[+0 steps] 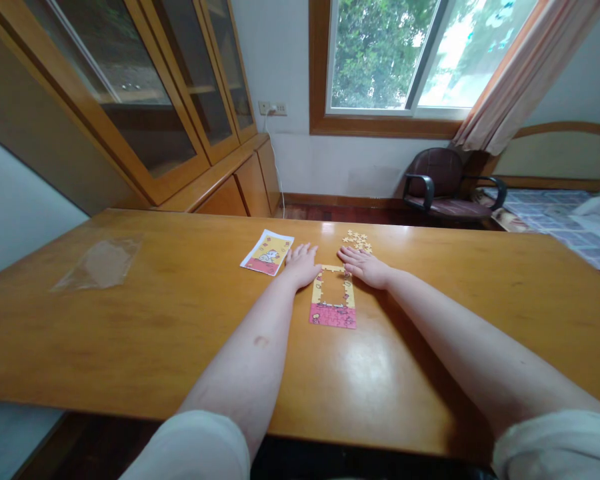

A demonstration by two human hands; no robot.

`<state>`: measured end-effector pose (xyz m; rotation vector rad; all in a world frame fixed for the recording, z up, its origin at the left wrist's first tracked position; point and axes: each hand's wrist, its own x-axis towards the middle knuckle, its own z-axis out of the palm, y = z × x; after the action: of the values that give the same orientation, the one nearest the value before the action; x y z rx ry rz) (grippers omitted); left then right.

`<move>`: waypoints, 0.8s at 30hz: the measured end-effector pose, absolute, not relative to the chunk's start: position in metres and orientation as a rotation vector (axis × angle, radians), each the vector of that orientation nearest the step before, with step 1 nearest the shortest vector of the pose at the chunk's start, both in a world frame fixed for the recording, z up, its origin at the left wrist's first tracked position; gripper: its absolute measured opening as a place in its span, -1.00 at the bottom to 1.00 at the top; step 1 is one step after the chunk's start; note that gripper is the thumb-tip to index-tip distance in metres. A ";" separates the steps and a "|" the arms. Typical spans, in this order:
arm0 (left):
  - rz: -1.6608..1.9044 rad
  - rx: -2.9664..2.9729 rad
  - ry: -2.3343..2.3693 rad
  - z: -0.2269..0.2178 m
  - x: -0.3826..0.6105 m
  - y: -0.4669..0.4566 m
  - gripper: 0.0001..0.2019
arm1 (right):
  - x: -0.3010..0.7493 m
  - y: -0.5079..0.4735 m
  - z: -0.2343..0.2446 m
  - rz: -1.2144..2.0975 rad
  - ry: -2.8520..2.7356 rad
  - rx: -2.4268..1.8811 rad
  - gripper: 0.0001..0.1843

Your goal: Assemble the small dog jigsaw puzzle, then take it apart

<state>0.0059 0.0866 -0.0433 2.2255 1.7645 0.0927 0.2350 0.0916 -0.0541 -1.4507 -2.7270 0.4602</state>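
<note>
"Which containers are there?"

"One clear plastic bag (100, 263), flat at the left of the table (205, 320); I can't tell whether it holds anything. One glass-fronted cabinet (179, 93) stands beyond, three glass doors showing, shelves inside."

"And the puzzle (333, 316)?"

"Just one, lying on the table between the forearms, its middle open. One picture card (267, 253) lies near it, beside the left hand (301, 268). One heap of loose pieces (357, 239) sits just past the right hand (367, 268), too small and crowded to count."

"Fingers?"

"Left ones spread, gripping nothing, thumb by the puzzle's upper left corner. Right ones stretched out, slightly parted, near the upper right corner; its thumb's contact I can't tell."
</note>
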 end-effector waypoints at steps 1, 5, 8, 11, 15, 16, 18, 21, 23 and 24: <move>0.089 2.232 1.766 -0.044 0.006 0.087 -0.35 | 0.239 0.089 -0.055 0.443 -2.726 -1.458 -0.27; 0.104 2.243 1.780 -0.047 0.005 0.088 -0.38 | 0.252 0.074 -0.058 0.368 -2.712 -1.489 -0.24; 0.129 2.242 1.782 -0.047 0.005 0.088 -0.40 | 0.260 0.058 -0.061 0.316 -2.702 -1.505 -0.24; 0.160 2.238 1.777 -0.047 0.005 0.088 -0.42 | 0.264 0.043 -0.061 0.259 -2.696 -1.521 -0.22; 0.295 2.225 1.766 -0.047 0.003 0.089 -0.44 | 0.261 0.034 -0.056 0.267 -2.660 -1.580 -0.25; 0.366 2.225 1.737 -0.047 0.002 0.089 -0.45 | 0.260 0.034 -0.055 0.276 -2.657 -1.590 -0.26; 0.513 2.216 1.578 -0.048 0.001 0.089 -0.47 | 0.258 0.034 -0.053 0.287 -2.657 -1.600 -0.28; 0.497 2.175 1.241 -0.046 -0.001 0.088 -0.46 | 0.260 0.033 -0.054 0.303 -2.651 -1.590 -0.29; 0.359 2.237 1.140 -0.043 -0.001 0.087 -0.44 | 0.265 0.030 -0.054 0.317 -2.622 -1.589 -0.28; 0.287 2.278 1.122 -0.041 -0.001 0.087 -0.43 | 0.269 0.028 -0.055 0.321 -2.604 -1.593 -0.28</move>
<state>-0.0013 0.0871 -0.0412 2.2781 1.1218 0.2867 0.2688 0.0284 -0.0546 -1.5931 -2.6040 0.3215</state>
